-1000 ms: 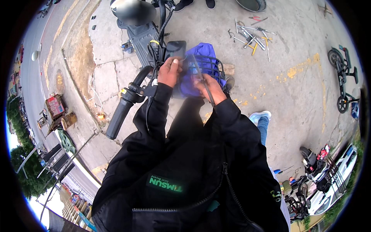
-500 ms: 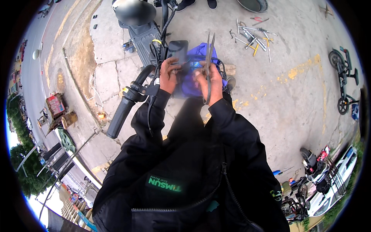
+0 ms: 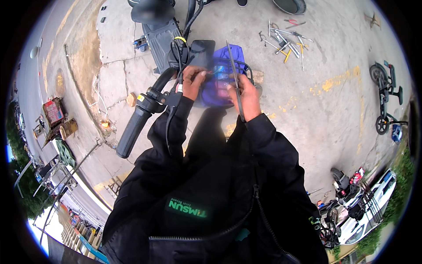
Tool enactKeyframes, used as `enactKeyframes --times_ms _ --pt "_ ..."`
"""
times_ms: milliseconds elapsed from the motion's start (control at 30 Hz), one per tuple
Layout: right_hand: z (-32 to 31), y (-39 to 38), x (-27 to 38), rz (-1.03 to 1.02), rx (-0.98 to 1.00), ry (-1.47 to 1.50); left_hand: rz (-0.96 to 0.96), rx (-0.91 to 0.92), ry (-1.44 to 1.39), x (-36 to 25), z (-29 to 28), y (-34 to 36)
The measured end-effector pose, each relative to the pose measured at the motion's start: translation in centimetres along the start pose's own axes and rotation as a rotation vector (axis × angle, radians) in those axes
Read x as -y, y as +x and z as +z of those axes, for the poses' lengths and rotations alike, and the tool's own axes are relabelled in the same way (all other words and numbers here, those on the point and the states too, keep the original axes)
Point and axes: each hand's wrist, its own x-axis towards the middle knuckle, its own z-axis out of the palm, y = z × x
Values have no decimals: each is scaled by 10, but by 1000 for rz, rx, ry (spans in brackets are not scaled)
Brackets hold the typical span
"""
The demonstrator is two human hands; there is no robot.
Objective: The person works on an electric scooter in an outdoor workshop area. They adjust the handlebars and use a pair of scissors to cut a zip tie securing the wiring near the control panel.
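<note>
My left hand [image 3: 192, 82] is closed, thumb and fingertips pinching the end of a thin wire [image 3: 211, 72] just right of the handlebar. Closed around long, slim metal scissors [image 3: 238, 90], my right hand [image 3: 248, 100] keeps them upright, seen almost edge-on, with the points away from me. Between and beyond my hands lies a purple cloth or bag [image 3: 231, 53], with a blurred blue shiny patch [image 3: 221, 71] in its middle. A dark flat panel [image 3: 203, 49] stands just past my left hand. My right fingertips are partly hidden behind the scissors.
The black handlebar grip [image 3: 134, 131] with its lever and cables is close by my left forearm. Beyond is the scooter's footboard [image 3: 161, 44]. Several hand tools [image 3: 288, 44] lie on the concrete at far right, below a round basin [image 3: 290, 5]. A parked scooter [image 3: 384, 94] stands farther right.
The scissors have turned from showing two blades to nearly edge-on. My hands have shifted slightly, the right one outward, and the whole view has moved a little.
</note>
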Motion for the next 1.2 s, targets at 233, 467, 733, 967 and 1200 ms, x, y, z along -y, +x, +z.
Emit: enactKeyframes --times_ms 233,467,733,967,1200 --pt "-22 -12 31 -234 -18 -758 -93 -97 -88 3 4 1" --pt "-9 -9 35 -296 30 -975 -29 -65 2 14 -2 5" --pt "-3 -13 37 -326 4 -956 -107 -47 -167 6 2 6" --pt "4 -15 35 -159 34 -904 -70 -97 -178 13 5 5" --pt "10 -14 24 -81 28 -644 -33 -133 -8 14 6 6"
